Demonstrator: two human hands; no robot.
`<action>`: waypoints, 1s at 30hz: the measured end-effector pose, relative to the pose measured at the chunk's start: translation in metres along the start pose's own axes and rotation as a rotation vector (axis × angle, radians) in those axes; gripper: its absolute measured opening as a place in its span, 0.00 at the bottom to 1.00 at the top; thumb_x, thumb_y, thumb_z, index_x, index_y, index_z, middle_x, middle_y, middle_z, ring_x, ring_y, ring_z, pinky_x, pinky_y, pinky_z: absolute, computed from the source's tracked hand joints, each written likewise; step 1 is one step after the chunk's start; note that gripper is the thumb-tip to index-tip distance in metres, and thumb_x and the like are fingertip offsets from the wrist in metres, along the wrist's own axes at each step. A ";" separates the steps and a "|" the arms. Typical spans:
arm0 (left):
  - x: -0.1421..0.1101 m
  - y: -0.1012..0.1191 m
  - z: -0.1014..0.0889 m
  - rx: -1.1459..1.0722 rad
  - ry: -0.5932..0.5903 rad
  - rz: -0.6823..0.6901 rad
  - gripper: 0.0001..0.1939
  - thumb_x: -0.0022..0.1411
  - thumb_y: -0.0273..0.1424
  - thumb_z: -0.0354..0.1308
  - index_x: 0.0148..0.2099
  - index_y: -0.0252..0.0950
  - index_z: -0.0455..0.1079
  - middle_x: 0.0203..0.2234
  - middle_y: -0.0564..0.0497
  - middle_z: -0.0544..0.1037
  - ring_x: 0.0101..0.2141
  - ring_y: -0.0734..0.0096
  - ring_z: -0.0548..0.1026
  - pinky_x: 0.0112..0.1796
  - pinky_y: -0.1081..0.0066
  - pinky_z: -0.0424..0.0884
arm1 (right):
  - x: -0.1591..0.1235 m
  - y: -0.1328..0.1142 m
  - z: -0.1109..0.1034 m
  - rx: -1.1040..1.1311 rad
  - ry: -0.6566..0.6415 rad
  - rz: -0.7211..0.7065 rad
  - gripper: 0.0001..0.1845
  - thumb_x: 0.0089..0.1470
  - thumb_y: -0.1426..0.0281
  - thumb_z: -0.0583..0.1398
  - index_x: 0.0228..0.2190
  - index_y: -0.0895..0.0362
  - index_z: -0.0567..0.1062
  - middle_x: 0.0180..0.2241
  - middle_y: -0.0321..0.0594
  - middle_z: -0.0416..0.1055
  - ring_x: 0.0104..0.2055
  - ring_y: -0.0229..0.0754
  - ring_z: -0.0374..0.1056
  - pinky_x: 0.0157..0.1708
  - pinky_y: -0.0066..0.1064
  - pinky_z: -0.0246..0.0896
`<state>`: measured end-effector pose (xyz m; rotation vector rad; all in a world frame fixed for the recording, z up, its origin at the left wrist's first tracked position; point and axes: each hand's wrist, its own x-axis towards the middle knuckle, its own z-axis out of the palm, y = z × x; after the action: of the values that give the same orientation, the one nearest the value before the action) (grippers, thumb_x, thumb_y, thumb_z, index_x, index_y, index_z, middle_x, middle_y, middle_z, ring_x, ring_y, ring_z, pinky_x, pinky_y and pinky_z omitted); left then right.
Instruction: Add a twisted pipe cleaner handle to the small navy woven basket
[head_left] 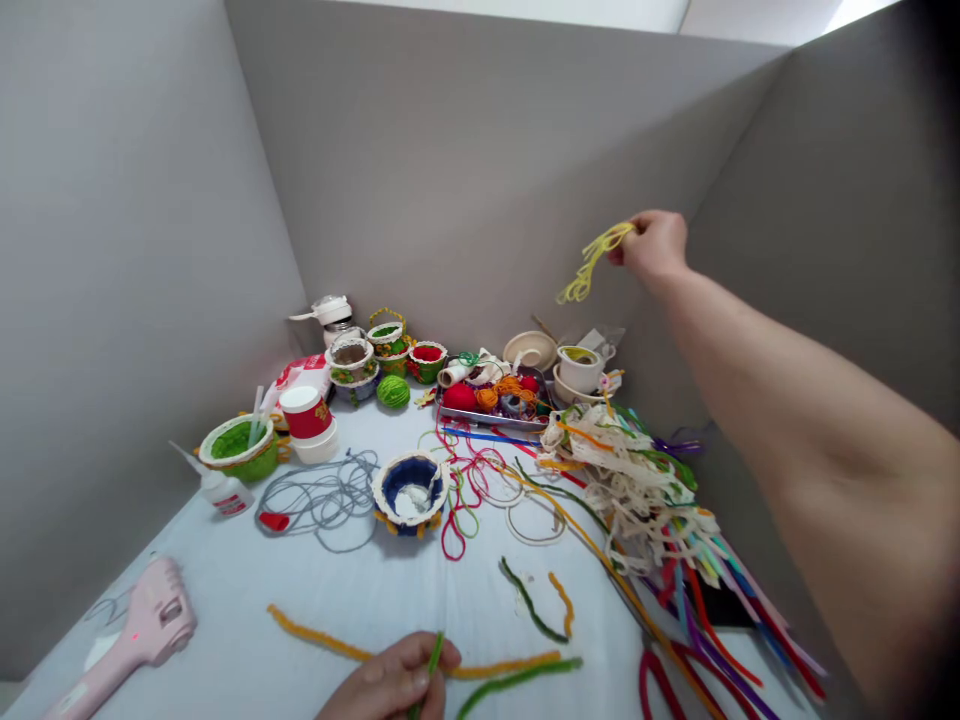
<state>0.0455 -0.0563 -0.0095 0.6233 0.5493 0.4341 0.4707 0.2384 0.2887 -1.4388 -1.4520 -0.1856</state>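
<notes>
Near the front edge, my left hand (391, 682) is closed, with a short green pipe cleaner (436, 652) pinched between thumb and fingers. An orange pipe cleaner (315, 634) runs behind that hand, and another green pipe cleaner (521, 679) curves beside it; I cannot tell whether the two green lengths join. Raised high at the right, before the grey partition, my right hand (660, 245) grips a looped bundle of yellow yarn (594, 258) that hangs down to the left. Short dark green (532, 603) and orange pieces (562, 604) lie on the table between the hands.
A blue bowl with a white rim (412, 524) stands mid-table beside tangled grey yarn (322, 500). The pink glue gun (154, 620) lies left. Ribbons and lace (622, 480) heap at right, near red-handled scissors (649, 690). Small baskets (352, 372) and a yarn tray (495, 421) are behind.
</notes>
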 end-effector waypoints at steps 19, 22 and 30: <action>-0.022 0.023 0.028 -0.278 0.135 0.094 0.09 0.59 0.30 0.59 0.42 0.32 0.71 0.17 0.59 0.58 0.15 0.88 0.45 0.15 0.84 0.37 | -0.244 -0.166 -0.052 0.797 -0.294 0.254 0.08 0.47 0.65 0.66 0.28 0.56 0.75 0.23 0.35 0.70 0.22 0.32 0.65 0.22 0.27 0.62; -0.024 0.029 0.024 -0.293 0.140 0.144 0.10 0.58 0.29 0.59 0.43 0.32 0.70 0.18 0.59 0.58 0.15 0.89 0.47 0.15 0.85 0.37 | -0.283 -0.164 -0.040 0.734 -0.506 0.389 0.12 0.46 0.63 0.65 0.33 0.56 0.75 0.21 0.33 0.67 0.20 0.32 0.61 0.19 0.26 0.56; -0.023 0.034 0.015 -0.322 0.149 0.209 0.10 0.58 0.26 0.58 0.43 0.31 0.69 0.19 0.59 0.58 0.15 0.89 0.49 0.15 0.85 0.39 | -0.330 -0.163 -0.020 0.614 -0.918 0.441 0.18 0.47 0.56 0.64 0.33 0.56 0.70 0.20 0.30 0.61 0.21 0.32 0.55 0.20 0.25 0.47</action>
<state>0.0289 -0.0499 0.0306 0.3407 0.5429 0.7537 0.2657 -0.0330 0.1468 -1.3064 -1.6087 1.2327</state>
